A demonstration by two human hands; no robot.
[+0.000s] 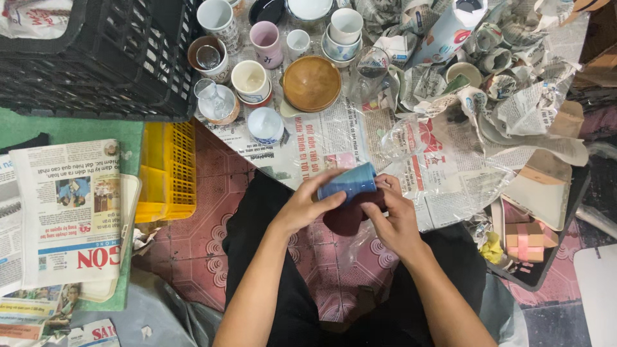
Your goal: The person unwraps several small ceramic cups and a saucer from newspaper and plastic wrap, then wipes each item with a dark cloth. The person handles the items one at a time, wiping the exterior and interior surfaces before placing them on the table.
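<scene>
I hold a blue cup [348, 183] over my lap, above the red patterned floor tiles [212, 212]. It lies on its side, its long axis running nearly level from left to right and rising a little toward the right; I cannot tell which end is the mouth. My left hand [307, 204] wraps it from the left, fingers [331, 177] curled over the top and closed on the cup. My right hand [392, 222] closes on it from the right and below, where a dark red piece [344, 220] sits under the cup against my palm; whether it is cloth or another vessel I cannot tell.

Ahead of me, spread newspaper [321, 138] covers the floor and carries crockery: a brown bowl [312, 83], a pink mug [266, 42], white cups [346, 26], and a clear glass [369, 67]. To the right lie crumpled newspaper wads [514, 103]. A black plastic crate [96, 58] stands at upper left, with a yellow crate [168, 170] just beside it, and a stack of flat newspapers [67, 212] farther left. Small cardboard boxes [527, 238] sit at my right.
</scene>
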